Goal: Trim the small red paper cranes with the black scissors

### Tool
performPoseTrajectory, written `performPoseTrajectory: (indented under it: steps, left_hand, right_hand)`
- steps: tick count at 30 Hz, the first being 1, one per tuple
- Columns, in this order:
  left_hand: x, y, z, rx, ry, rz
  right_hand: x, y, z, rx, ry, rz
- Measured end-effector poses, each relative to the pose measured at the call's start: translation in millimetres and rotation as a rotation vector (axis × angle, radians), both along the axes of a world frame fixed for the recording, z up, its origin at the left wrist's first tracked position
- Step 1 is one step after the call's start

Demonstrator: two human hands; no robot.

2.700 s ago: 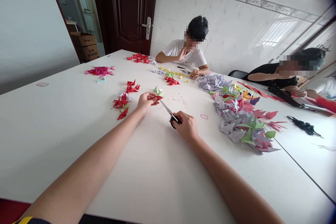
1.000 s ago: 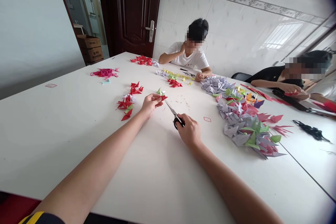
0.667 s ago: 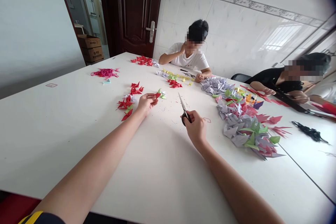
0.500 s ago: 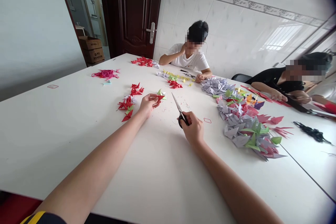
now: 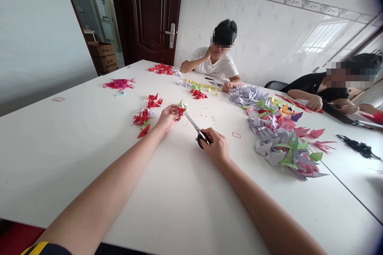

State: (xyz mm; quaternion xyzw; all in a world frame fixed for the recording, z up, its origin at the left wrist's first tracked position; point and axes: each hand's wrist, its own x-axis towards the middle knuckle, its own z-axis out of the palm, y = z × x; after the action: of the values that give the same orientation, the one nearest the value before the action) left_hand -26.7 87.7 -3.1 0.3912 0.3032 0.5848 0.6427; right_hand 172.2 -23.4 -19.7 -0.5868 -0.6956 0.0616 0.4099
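My left hand [image 5: 170, 118] pinches a small red origami crane [image 5: 182, 110] above the white table. In my right hand [image 5: 216, 145] is a pair of black-handled scissors [image 5: 194, 124], its fingers through the loops. The blade tips reach the red paper; whether they touch it I cannot tell. Just behind, a green and white folded crane [image 5: 184, 105] is partly hidden. Left of my left hand lie several red cranes [image 5: 141, 118], with bits of green and white among them. Tiny paper scraps [image 5: 206, 116] are scattered beyond the scissors.
A big heap of grey, pink and green cranes [image 5: 277, 137] lies on the right. Pink strings [image 5: 119, 83] sit at far left, a black cord bundle [image 5: 357, 146] at far right. Across the white table [image 5: 125, 191], one person [image 5: 220, 53] sits; another [image 5: 314, 87] works at right.
My right hand has moved left and slightly down, bringing the scissors' tips to the red crane. My left hand has barely shifted. The co-worker's hand at right has moved a little.
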Motion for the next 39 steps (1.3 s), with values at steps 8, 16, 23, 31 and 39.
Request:
performPoseTrajectory:
  steps: [8,16,23,31,39]
  left_hand:
    - [1.3,0.3,-2.5,0.015,-0.004,-0.049]
    - [2.7,0.7,-1.6,-0.012,0.012,0.0]
    - [0.8,0.7,-3.3,-0.013,0.069,0.048]
    - [2.3,4.0,-6.7,-0.006,0.041,0.074]
    - [2.2,2.0,-4.3,0.005,0.031,0.08]
  right_hand:
    - [0.0,-0.5,-1.1,-0.041,0.004,0.016]
    - [-0.5,-0.9,0.5,0.07,0.061,0.02]
    - [-2.3,-3.6,7.2,0.171,0.254,-0.003]
    - [0.2,0.7,4.3,-0.141,0.461,0.019]
    - [-1.1,-1.8,6.6,-0.19,0.413,0.089]
